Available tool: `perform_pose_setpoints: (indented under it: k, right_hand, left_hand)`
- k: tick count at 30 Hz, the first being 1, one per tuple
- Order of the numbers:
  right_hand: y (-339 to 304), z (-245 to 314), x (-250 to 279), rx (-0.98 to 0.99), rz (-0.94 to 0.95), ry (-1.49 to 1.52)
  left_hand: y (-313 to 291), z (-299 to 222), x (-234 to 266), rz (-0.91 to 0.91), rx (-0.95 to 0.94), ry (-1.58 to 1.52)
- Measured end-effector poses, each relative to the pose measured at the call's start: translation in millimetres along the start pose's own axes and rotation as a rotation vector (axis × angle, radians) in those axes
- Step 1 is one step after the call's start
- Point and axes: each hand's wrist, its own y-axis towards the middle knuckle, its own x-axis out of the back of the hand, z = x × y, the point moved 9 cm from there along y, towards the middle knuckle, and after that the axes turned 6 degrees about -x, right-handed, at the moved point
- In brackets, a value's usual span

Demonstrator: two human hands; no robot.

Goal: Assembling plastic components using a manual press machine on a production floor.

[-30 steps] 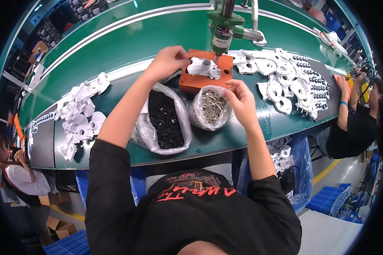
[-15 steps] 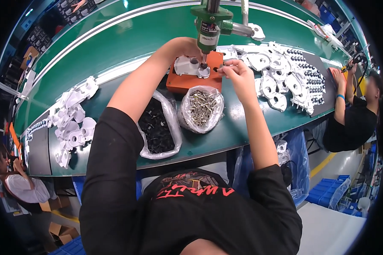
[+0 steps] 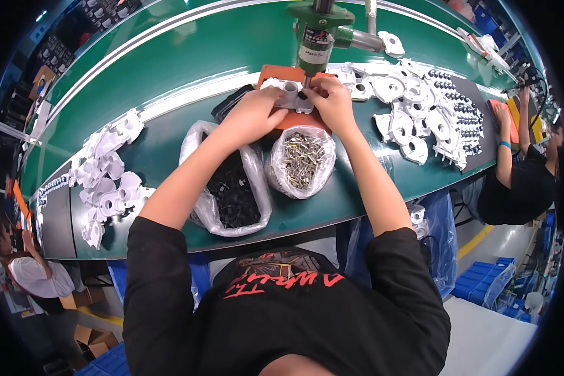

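Note:
A white plastic housing [image 3: 288, 89] lies on the orange fixture block [image 3: 274, 73], beneath the thin metal rod of a green press [image 3: 315, 47]. My left hand [image 3: 255, 114] has its fingers and thumb closed on the housing's left side. From the right, my right hand [image 3: 333, 105] reaches over the housing, its fingertips pinched beside a small black piece [image 3: 303, 94] near the rod. What those fingertips hold, if anything, is hidden. In front of the block stand a clear bag of metal screws [image 3: 302, 160] and a bag of small black parts [image 3: 235, 194].
White housings are piled on the right [image 3: 413, 106] and on the left [image 3: 109, 178]. Small black parts stand in rows on a dark mat [image 3: 479, 119] at right. A dark case [image 3: 230, 104] lies left of the block. Co-workers sit at both sides.
My left hand has come down from beside the press to the housing's left side. My right hand has moved left, from the block's edge onto the housing. The view has shifted slightly.

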Motion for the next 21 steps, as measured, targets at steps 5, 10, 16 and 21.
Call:
perform_pose_setpoints:
  k: [5,10,16,21]
  right_hand:
    - [4,-3,-3,-0.034,0.009,-0.015]
    - [3,4,-6,0.001,0.034,-0.032]
    - [7,-4,0,-0.043,-0.001,0.007]
    - [0,6,-1,-0.021,0.091,0.042]
  left_hand:
    - [-13,-16,-5,-0.12,-0.203,0.288]
    - [-9,-14,-8,-0.076,-0.174,0.259]
    - [-2,-12,-8,-0.007,-0.074,0.237]
    - [-3,-12,-3,0.008,-0.046,0.216]
